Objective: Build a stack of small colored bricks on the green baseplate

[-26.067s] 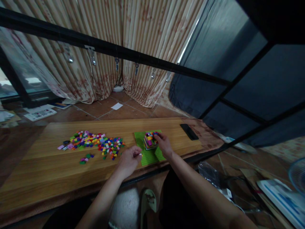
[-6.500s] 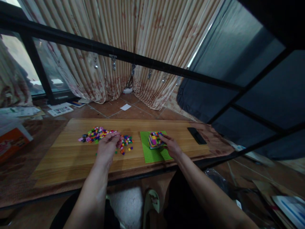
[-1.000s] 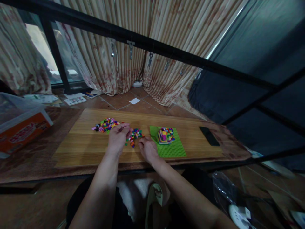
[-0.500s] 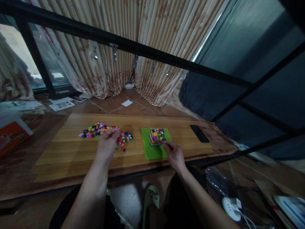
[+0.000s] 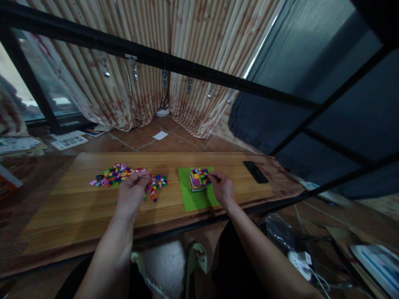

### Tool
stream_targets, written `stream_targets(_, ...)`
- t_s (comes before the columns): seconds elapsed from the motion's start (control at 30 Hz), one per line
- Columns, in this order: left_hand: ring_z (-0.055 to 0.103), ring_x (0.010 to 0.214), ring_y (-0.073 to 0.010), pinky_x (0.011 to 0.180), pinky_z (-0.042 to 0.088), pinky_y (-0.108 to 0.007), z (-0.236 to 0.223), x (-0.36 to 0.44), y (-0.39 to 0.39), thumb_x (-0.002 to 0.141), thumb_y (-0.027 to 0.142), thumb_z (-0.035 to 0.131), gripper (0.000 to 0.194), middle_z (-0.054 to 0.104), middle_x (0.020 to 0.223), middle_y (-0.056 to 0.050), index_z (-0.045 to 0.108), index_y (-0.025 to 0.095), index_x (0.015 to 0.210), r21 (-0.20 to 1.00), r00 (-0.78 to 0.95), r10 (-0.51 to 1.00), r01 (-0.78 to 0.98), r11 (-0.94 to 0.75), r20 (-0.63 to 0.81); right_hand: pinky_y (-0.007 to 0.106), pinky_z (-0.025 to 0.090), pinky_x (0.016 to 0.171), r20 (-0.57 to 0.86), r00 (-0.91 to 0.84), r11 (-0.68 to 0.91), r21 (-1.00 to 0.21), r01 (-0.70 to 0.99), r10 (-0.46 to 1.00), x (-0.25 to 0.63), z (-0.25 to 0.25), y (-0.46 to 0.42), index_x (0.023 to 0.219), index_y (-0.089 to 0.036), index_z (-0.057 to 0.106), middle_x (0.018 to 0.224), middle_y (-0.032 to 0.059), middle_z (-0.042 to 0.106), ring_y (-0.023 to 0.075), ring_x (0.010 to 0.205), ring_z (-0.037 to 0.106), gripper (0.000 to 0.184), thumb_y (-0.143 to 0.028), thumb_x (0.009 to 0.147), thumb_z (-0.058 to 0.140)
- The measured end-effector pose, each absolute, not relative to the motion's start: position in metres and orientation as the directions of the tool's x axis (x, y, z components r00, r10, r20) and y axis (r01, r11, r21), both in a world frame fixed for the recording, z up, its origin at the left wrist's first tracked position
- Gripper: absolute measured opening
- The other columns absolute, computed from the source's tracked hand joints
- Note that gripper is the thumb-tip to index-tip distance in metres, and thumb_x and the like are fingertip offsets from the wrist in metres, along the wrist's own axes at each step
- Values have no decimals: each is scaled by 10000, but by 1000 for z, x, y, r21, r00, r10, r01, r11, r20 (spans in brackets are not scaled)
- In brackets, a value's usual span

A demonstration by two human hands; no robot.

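A green baseplate (image 5: 196,200) lies on the wooden board (image 5: 77,211), carrying a small many-coloured brick block (image 5: 199,178). My right hand (image 5: 222,189) rests on the plate's right side, fingertips pinched against the block's right face; what they pinch is too small to see. A spread of loose coloured bricks (image 5: 120,173) lies to the left. My left hand (image 5: 131,195) hovers over the pile's right part, fingers curled together, and whatever they hold is hidden.
A black phone (image 5: 255,171) lies at the board's right end. Striped curtains (image 5: 174,62) and a black bar (image 5: 156,58) stand behind. Papers (image 5: 65,141) lie on the tiled floor. A power strip (image 5: 301,261) and a plastic bag sit low right.
My right hand has gone from beside the loose bricks across to the baseplate and up against the block's right side. My left hand stays over the pile.
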State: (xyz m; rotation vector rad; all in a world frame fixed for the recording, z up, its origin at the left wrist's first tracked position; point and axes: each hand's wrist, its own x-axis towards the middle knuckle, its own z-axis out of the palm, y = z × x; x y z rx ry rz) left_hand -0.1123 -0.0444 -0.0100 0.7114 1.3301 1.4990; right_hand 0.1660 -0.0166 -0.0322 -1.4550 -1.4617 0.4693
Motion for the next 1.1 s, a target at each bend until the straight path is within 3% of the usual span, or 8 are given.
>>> stream_targets(0.2,563,574,-124,566,449,-250,-7,-111,-46,585,305,744,303,663,669,-5,671,155,838,953,-361,912,-292,85,-192,310,470,751,381,232,233,-842,486,895,162,-37,-16,770,-216,733,810,50,703,193,789,624,170,-339,757,617)
stream_targets(0.4,565,563,-119,556,454,-242,-6,-111,-46,584,296,743,311,671,666,-10,679,146,849,950,-365,911,-303,80,-193,327,469,744,326,309,146,-861,487,894,163,-36,-16,769,-212,732,772,47,723,213,750,639,176,-358,727,642)
stream_targets(0.93,568,544,-113,528,456,-225,-4,-109,-45,628,243,702,236,666,647,-4,665,144,839,944,-357,909,-312,103,-217,323,444,752,402,354,-61,-584,810,845,141,-21,-25,954,-188,718,892,97,747,233,820,674,280,-364,831,537)
stream_targets(1.1,561,527,-109,511,447,-219,-5,-109,-47,629,239,696,236,658,633,0,662,146,843,947,-355,913,-308,86,-199,320,446,722,436,344,-38,-573,819,832,140,-23,-27,943,-177,722,870,100,749,237,787,676,284,-367,834,542)
